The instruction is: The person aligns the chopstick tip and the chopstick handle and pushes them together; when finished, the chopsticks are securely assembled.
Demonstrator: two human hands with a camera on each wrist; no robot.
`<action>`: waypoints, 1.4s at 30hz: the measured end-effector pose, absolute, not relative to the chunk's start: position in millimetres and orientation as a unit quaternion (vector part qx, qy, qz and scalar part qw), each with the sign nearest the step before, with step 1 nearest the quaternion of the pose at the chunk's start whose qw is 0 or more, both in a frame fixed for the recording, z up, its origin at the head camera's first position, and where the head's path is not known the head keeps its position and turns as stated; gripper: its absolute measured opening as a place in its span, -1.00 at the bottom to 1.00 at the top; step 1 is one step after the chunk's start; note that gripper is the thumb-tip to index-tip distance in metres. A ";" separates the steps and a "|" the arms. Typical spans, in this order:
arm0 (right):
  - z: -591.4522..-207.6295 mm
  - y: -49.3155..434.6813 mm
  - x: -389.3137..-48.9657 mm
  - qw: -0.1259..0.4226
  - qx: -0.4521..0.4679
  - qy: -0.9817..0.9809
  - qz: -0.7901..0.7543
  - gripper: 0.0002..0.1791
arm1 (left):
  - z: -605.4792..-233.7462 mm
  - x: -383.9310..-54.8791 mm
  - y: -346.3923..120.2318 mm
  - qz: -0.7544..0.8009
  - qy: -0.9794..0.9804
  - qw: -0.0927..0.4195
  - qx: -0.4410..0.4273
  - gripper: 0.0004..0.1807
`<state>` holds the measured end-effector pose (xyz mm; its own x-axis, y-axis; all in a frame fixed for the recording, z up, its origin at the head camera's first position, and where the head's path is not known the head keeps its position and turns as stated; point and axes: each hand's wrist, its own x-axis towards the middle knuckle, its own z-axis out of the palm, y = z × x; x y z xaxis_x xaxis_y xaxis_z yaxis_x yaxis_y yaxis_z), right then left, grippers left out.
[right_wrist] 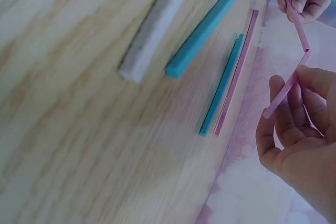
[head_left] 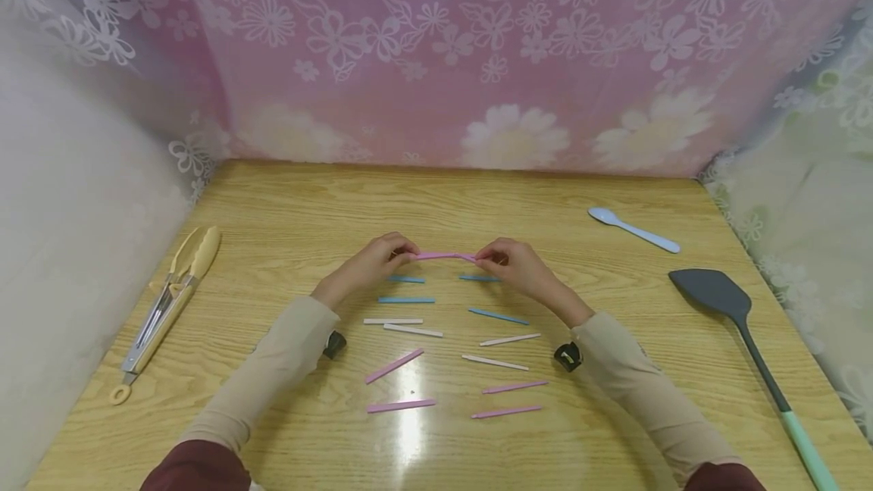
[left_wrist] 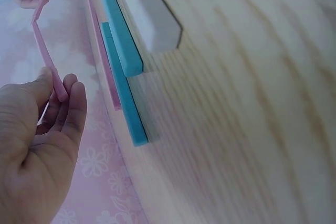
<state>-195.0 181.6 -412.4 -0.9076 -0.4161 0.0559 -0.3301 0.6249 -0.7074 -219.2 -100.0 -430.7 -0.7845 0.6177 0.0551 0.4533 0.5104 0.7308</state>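
Note:
In the head view, my left hand (head_left: 377,262) pinches a pink stick (head_left: 434,255) between thumb and fingers. Opposite it, my right hand (head_left: 521,267) pinches a second, thinner pink stick (head_left: 466,257). The inner ends of both sticks meet at an angle above the table; whether they are joined I cannot tell. Below the hands lie blue sticks (head_left: 406,300) on the left and thinner blue sticks (head_left: 499,316) on the right, some partly covered by the hands. Another pink strip (right_wrist: 236,72) lies beyond a blue stick in the right wrist view.
White sticks (head_left: 413,329) and pink sticks (head_left: 401,406) lie in two columns nearer me on the wooden table (head_left: 286,203). Tongs (head_left: 167,309) lie at the left. A light blue spoon (head_left: 634,229) and a dark spatula (head_left: 716,294) lie at the right.

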 end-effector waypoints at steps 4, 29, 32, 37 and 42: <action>-412.0 182.5 -195.1 0.060 -0.203 0.898 -0.386 -0.84 | -431.0 -219.5 -99.2 0.390 0.861 0.106 0.308 -0.78; -410.8 186.1 -194.9 0.055 -0.214 0.901 -0.374 -0.81 | -429.8 -218.1 -98.0 0.380 0.863 0.101 0.318 -0.79; -410.7 185.6 -195.3 0.054 -0.213 0.902 -0.373 -0.81 | -430.1 -218.5 -97.9 0.376 0.863 0.097 0.322 -0.79; -412.2 185.5 -194.5 0.049 -0.216 0.903 -0.369 -0.81 | -428.8 -218.1 -97.2 0.377 0.863 0.106 0.318 -0.78; -413.2 185.1 -193.7 0.033 -0.224 0.899 -0.375 -0.83 | -427.5 -215.8 -98.1 0.385 0.857 0.122 0.322 -0.72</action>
